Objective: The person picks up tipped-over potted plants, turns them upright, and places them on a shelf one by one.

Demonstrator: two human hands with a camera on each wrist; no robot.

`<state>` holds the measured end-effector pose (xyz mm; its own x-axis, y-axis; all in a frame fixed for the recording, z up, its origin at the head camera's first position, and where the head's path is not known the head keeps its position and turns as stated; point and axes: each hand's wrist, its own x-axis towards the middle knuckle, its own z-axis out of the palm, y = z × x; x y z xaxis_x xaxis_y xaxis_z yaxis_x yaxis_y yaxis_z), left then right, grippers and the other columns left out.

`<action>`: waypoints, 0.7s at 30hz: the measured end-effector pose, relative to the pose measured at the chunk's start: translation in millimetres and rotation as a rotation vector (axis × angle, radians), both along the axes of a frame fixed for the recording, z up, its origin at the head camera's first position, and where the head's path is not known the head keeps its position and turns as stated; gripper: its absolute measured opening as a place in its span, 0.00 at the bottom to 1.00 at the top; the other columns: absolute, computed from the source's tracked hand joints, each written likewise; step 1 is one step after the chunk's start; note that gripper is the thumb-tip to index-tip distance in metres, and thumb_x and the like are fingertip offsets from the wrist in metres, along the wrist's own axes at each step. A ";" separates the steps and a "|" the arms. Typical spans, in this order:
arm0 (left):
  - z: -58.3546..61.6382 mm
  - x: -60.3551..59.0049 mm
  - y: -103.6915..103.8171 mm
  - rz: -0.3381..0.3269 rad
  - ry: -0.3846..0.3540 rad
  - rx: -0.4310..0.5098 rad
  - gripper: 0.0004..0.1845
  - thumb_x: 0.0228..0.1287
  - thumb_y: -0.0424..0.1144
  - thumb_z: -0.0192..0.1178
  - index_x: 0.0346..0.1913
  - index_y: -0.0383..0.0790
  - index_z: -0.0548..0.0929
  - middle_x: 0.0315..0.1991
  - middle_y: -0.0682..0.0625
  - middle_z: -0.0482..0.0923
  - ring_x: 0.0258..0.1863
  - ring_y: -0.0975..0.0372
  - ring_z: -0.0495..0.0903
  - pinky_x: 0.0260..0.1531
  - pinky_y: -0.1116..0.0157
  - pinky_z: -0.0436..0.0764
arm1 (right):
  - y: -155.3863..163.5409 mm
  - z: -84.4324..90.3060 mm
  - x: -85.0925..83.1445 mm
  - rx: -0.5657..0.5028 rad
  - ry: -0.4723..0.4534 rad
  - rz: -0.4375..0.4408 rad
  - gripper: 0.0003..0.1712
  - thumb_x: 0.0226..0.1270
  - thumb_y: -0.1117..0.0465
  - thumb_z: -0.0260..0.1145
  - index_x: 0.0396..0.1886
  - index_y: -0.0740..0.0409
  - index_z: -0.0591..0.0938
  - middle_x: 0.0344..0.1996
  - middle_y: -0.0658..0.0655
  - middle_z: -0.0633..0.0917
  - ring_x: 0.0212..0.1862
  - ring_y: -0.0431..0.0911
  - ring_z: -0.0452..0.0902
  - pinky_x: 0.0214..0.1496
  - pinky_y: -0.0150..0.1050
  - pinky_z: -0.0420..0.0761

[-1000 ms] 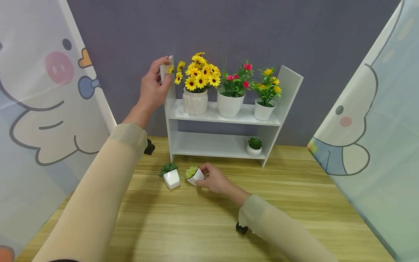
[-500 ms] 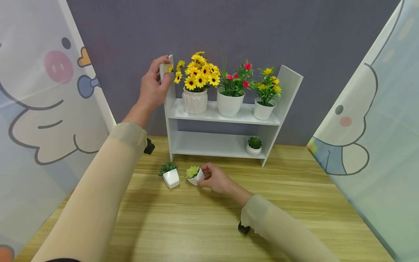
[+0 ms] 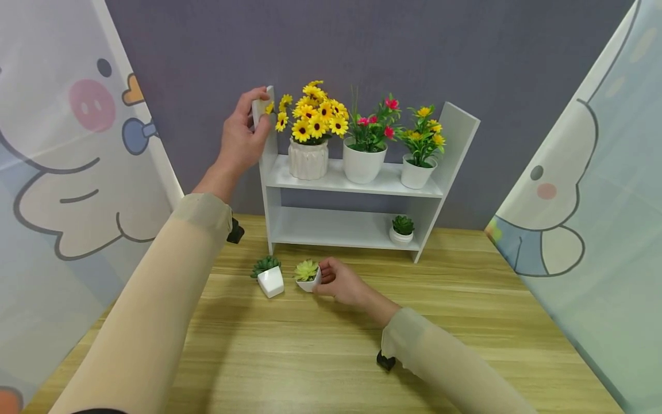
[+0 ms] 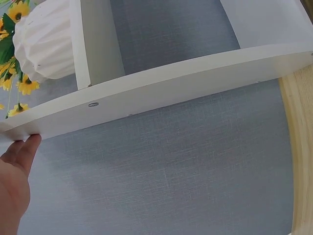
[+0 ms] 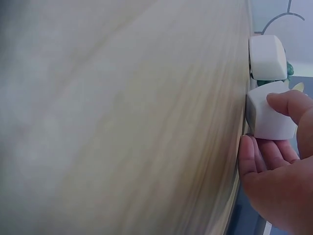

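Shelf unit (image 3: 357, 184), white, two tiers, stood at the far side of the wooden table (image 3: 465, 322). Upper tier: three flower pots. Lower tier: one small succulent (image 3: 402, 229), right end. Judged part-stocked: two pots were not yet shelved. Light-green succulent pot (image 3: 308, 277), on the table near the shelf, pinched by the right hand (image 3: 343, 283), fingers curled. Dark-green succulent pot (image 3: 269, 276) just left, untouched. Left hand (image 3: 242, 135) gripped the shelf's left upright.

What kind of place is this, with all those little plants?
Probably a staged tabletop set, not a lived-in room: a small white shelf of potted flowers stands on a wooden table, with cartoon-printed curtains on both sides.
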<state>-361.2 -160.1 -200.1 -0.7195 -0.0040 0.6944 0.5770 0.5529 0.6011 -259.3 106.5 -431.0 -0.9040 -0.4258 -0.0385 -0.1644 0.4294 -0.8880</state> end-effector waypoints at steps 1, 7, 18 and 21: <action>0.1 -0.1 0.2 0.001 0.000 -0.001 0.22 0.86 0.42 0.50 0.77 0.54 0.71 0.84 0.67 0.64 0.77 0.53 0.78 0.72 0.46 0.83 | 0.6 -0.8 -0.7 0.002 0.002 0.002 0.27 0.68 0.67 0.77 0.63 0.66 0.79 0.57 0.64 0.85 0.56 0.53 0.86 0.62 0.45 0.88; 0.4 0.1 0.1 0.006 -0.005 -0.003 0.23 0.86 0.43 0.49 0.77 0.54 0.70 0.85 0.67 0.63 0.79 0.53 0.76 0.74 0.46 0.81 | 3.2 -4.3 -4.2 0.005 0.000 0.021 0.27 0.67 0.68 0.77 0.62 0.66 0.78 0.56 0.64 0.85 0.54 0.49 0.84 0.60 0.43 0.87; 0.7 -0.1 -0.1 0.006 -0.001 -0.004 0.22 0.86 0.43 0.50 0.77 0.54 0.71 0.85 0.66 0.64 0.79 0.52 0.76 0.74 0.46 0.81 | 3.8 -3.9 -5.9 0.000 -0.052 0.013 0.28 0.66 0.67 0.78 0.63 0.63 0.78 0.58 0.62 0.86 0.53 0.47 0.82 0.57 0.39 0.84; 0.9 0.4 0.7 0.007 -0.008 -0.004 0.23 0.86 0.43 0.50 0.77 0.54 0.70 0.85 0.66 0.64 0.79 0.52 0.76 0.74 0.46 0.81 | 5.0 -3.8 -5.8 0.001 -0.054 0.021 0.27 0.66 0.67 0.78 0.63 0.63 0.79 0.57 0.61 0.86 0.52 0.46 0.81 0.54 0.36 0.82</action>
<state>-360.8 -159.4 -199.2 -0.7251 -0.0063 0.6886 0.5682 0.5595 0.6034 -265.2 111.4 -434.8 -0.8916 -0.4442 -0.0873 -0.1255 0.4277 -0.8952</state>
